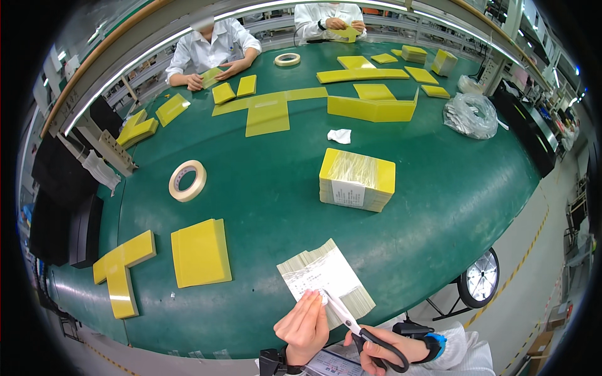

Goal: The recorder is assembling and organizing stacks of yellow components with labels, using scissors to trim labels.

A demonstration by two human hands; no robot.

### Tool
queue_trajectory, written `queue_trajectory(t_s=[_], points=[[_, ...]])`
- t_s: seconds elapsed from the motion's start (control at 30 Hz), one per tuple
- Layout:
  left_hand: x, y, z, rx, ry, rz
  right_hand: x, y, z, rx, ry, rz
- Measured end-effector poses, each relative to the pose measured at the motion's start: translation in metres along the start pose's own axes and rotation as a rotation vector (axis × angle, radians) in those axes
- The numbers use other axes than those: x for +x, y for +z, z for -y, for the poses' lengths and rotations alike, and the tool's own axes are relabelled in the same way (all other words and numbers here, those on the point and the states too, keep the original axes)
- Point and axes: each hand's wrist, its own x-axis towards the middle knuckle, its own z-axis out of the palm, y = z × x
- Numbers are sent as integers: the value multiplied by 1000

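Observation:
A stack of thin sheets (351, 291), seen edge-on and wrapped with a white paper label (329, 269), lies at the near edge of the table. My left hand (305, 326) presses against its near side, fingers pinched together on a small whitish bit that I cannot make out. In my right hand (395, 348) is a pair of scissors (342, 311) with black handles and pale blades. The blade tips meet the pinched fingertips of my left hand at the label's lower edge.
Beyond stands a film-wrapped block of yellow sheets (379, 177). Left are a tape roll (199, 182), a yellow sheet pile (200, 254) and a T-shaped yellow stack (119, 263). Across the green table (263, 188), two people handle yellow pieces; a plastic bag (470, 116) lies far right.

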Motion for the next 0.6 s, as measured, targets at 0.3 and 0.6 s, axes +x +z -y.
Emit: queue_trajectory(t_s=[0.3, 0.6], points=[[-3, 1, 2, -13, -42, 1, -1, -28, 57, -6, 294, 249], [-2, 0, 2, -59, -82, -1, -3, -42, 81, 80, 414, 175]])
